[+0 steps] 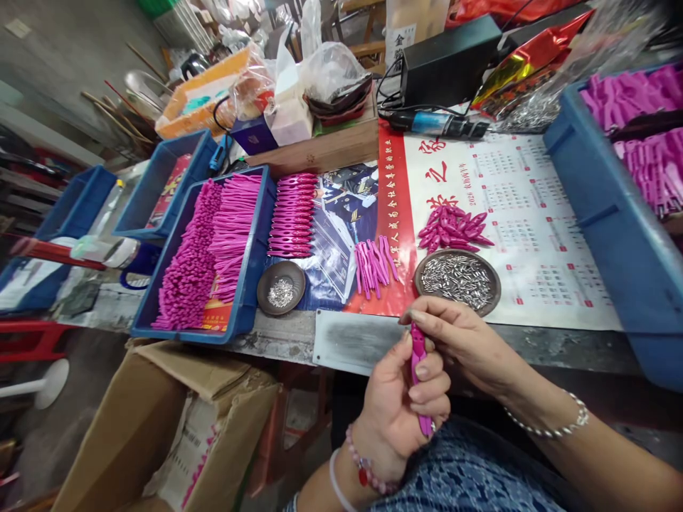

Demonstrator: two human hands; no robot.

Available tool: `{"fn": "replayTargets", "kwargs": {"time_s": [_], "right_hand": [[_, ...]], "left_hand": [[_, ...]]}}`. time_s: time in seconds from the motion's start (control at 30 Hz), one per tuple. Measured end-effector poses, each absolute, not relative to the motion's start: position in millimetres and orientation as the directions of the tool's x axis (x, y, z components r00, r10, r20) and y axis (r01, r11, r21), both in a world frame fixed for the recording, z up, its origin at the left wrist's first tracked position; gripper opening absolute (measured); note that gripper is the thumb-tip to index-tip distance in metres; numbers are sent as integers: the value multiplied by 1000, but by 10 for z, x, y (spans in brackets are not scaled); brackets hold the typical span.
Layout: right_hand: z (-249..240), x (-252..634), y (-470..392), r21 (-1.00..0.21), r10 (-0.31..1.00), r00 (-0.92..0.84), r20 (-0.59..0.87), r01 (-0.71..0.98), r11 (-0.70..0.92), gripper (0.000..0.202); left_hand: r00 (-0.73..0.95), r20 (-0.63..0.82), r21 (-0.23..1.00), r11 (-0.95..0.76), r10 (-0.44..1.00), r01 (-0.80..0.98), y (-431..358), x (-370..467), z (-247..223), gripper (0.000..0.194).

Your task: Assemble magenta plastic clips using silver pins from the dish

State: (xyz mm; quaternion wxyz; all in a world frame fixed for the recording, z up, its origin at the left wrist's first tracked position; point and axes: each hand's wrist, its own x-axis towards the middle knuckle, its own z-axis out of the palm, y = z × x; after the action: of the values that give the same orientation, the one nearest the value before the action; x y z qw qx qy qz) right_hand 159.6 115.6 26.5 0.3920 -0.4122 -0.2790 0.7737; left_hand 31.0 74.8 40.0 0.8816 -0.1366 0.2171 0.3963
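Note:
My left hand is closed around a slim magenta plastic piece, held upright in front of the table edge. My right hand reaches in from the right and pinches the top of that same piece with its fingertips. Just beyond my hands sits a round dish of small metal pins. Loose magenta pieces lie behind the dish, and a small bundle of longer magenta parts lies to its left. A smaller dish of metal bits stands further left.
A blue tray packed with magenta pieces sits at the left, with a neat row of magenta clips beside it. A large blue bin of magenta parts stands at the right. An open cardboard box is below the table. Clutter fills the back.

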Motion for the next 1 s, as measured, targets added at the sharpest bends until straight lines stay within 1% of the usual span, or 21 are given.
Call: {"fn": "replayTargets", "kwargs": {"time_s": [0.13, 0.23, 0.53, 0.73, 0.9, 1.0], "right_hand": [[237, 1582, 1156, -751, 832, -358, -424, -374, -544, 33], [240, 1573, 1158, -749, 829, -361, -426, -373, -547, 34], [291, 1582, 1116, -750, 823, -382, -421, -363, -552, 37], [327, 1610, 1083, -810, 851, -373, -369, -321, -492, 34], [309, 1610, 1082, -798, 846, -375, -380, -330, -505, 34], [303, 1630, 1086, -792, 843, -378, -383, -335, -510, 34]], "left_hand": [[571, -539, -40, 658, 620, -752, 749, 296, 406, 18], [571, -559, -37, 670, 601, -741, 750, 284, 402, 21], [628, -466, -21, 702, 623, -712, 708, 241, 363, 28], [615, -446, 53, 705, 650, -707, 662, 239, 355, 27], [605, -449, 96, 709, 658, -699, 673, 244, 346, 27], [587, -444, 164, 706, 677, -689, 685, 259, 336, 27]]}}
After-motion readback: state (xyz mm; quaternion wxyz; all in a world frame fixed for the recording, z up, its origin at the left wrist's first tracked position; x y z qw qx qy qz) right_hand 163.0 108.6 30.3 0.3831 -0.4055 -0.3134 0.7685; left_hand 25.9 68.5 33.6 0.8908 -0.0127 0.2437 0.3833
